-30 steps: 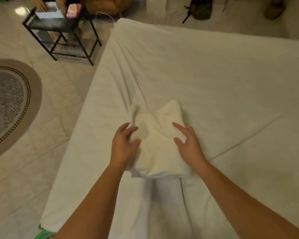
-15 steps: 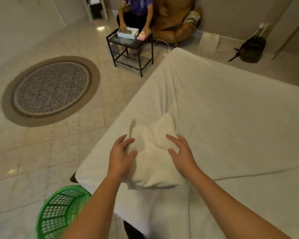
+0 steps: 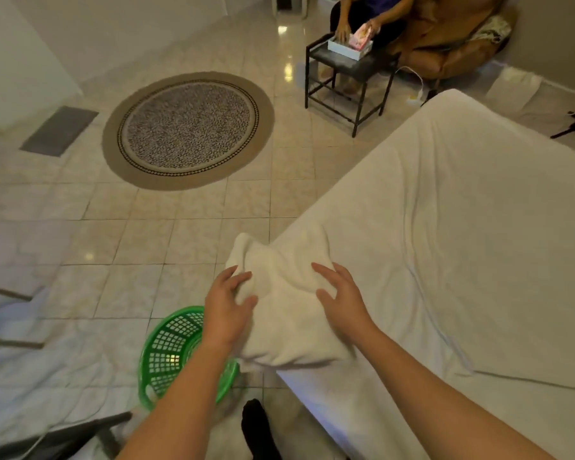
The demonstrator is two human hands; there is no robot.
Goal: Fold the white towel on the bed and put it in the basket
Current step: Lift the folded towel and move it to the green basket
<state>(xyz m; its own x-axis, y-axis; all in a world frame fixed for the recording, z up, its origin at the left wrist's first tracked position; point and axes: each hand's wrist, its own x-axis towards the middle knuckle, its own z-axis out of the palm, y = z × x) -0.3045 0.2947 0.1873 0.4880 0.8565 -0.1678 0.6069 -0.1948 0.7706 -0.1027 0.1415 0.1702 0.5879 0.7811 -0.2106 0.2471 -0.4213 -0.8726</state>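
Both hands on the folded white towel [image 3: 287, 313], one at each side. Left hand [image 3: 228, 308] clasps the towel's left edge, thumb on top, fingers [image 3: 234, 272] curled over the upper face, the rest of the grip hidden under the cloth. Right hand [image 3: 341, 302] presses on the right side, fingers [image 3: 322, 268] spread and laid flat on the upper face, thumb pointing inward; whether anything is tucked under the palm cannot be told. Between the two hands the towel bunches upward, with two soft peaks beyond the fingertips. The bundle sits at the corner of the bed [image 3: 478, 260]: the part under the right hand lies over the white sheet, the part under the left hand juts past the bed's edge over the tiled floor [image 3: 140, 247]. Whether the towel's underside touches the mattress cannot be told. Green basket [image 3: 170, 350] stands on the floor just below and to the left of the left hand, its far rim partly covered by the left forearm; inside only the lattice wall shows. Beyond the hands, well apart, a round rug [image 3: 188, 129] lies on the tiles, and farther off a small dark table [image 3: 347, 66] with a seated person behind it.
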